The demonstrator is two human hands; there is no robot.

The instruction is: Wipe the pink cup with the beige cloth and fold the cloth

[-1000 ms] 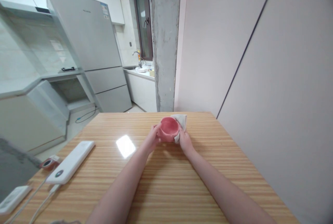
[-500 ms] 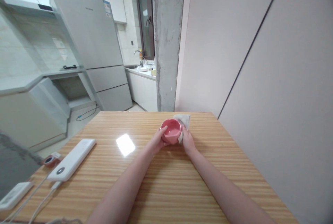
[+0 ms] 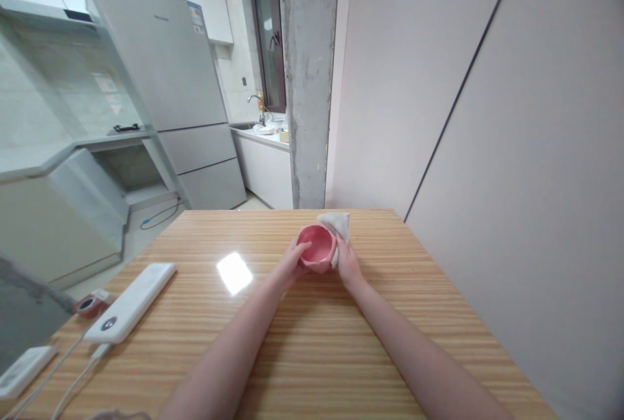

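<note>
A pink bowl (image 3: 319,248) with a wavy rim is held above the far part of the table, its inside tilted toward me. My left hand (image 3: 291,262) grips its left side, the thumb over the rim and the fingers hidden beneath. At the bowl's right side, my right hand (image 3: 348,262) is closed on a pale grey cloth (image 3: 338,222), pressing it to the outer wall. Part of the cloth sticks out behind the bowl, and some of it shows between the right fingers and the bowl.
On the left of the wooden table (image 3: 302,355) lies a white power bank (image 3: 131,303) with a cable plugged in. Near it are a small reddish-brown object (image 3: 90,305) and a white power strip (image 3: 26,371). A wall (image 3: 468,179) runs along the right; a fridge (image 3: 160,82) stands beyond.
The bowl appears turned slightly in my hands, with the left thumb still over its rim. The whole view has shifted a little; the cloth remains at the bowl's right side.
</note>
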